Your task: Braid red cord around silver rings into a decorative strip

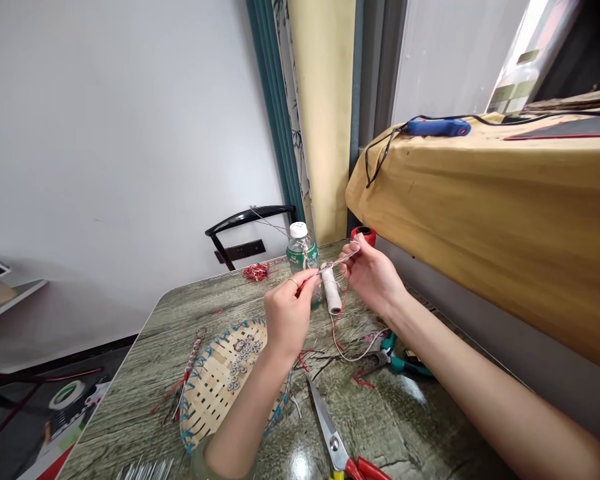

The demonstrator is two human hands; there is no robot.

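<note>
My left hand (pixel 291 303) is closed in a pinch on a thin cord, and a bit of red shows at its fingers. To the right, my right hand (pixel 375 272) pinches the other end of the cord (pixel 339 261), which runs taut between both hands. Right behind the hands stands a clear bottle (pixel 295 257) with a white cap and green label. A spool of white thread (pixel 332 293) is just below the cord, and a red spool (pixel 370 235) is partly hidden behind my right hand.
A woven basket (pixel 205 393) holding several small metal rings (pixel 243 360) lies left. Scissors (pixel 330 427) and green-handled pliers (pixel 405 365) lie in front. Red and white threads (pixel 257 272), a braided cord (pixel 194 353) and metal pins (pixel 147 470) are also on the table (pixel 165 313).
</note>
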